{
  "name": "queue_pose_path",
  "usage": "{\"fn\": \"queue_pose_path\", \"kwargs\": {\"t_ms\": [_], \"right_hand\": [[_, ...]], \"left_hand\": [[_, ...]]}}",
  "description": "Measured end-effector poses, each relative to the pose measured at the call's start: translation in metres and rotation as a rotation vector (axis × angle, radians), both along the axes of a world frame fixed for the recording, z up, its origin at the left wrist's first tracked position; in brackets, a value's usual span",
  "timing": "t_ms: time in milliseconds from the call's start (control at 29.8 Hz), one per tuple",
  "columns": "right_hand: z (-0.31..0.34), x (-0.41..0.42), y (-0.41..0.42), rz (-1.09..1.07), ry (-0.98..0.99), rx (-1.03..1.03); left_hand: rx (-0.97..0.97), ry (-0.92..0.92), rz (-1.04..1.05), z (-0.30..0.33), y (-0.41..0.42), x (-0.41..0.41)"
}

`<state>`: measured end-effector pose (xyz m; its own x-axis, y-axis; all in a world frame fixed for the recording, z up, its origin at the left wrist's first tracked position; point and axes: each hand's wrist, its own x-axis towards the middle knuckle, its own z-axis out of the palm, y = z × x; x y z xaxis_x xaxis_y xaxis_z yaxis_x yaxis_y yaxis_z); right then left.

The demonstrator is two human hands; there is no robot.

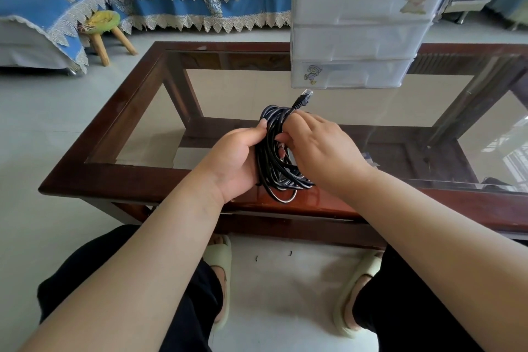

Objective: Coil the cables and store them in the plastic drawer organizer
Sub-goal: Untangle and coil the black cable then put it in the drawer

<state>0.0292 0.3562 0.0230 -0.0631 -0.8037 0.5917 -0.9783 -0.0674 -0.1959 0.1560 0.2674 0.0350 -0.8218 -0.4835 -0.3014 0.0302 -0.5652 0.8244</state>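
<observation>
Gripping one coiled cable (274, 157) over table (114, 177), left hand (237, 160) clenching it | coil running near-to-far, plug (303, 98) pointing at organizer (357, 37) | right hand (320, 148) pinching strands

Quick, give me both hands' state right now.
Left hand: closed around the black cable coil.
Right hand: fingers on the same coil, near its plug end.

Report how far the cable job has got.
Done: the black cable is mostly wound into a bundle of loops. In hand: the left hand grips the bundle while the right hand works its end, the plug sticking up free. Left: secure that end, then put the coil in the plastic drawer organizer on the glass table; its visible drawers look closed.
</observation>
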Motion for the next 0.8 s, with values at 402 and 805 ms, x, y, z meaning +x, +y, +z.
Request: {"fn": "queue_pose_path", "kwargs": {"t_ms": [402,805], "right_hand": [[0.006,-0.005,0.003,0.068,0.0,0.038],[-0.006,0.012,0.001,-0.168,0.184,-0.01]], "left_hand": [[-0.265,-0.076,0.066,0.004,0.008,-0.002],[-0.406,-0.179,0.229,0.001,0.015,-0.011]]}}
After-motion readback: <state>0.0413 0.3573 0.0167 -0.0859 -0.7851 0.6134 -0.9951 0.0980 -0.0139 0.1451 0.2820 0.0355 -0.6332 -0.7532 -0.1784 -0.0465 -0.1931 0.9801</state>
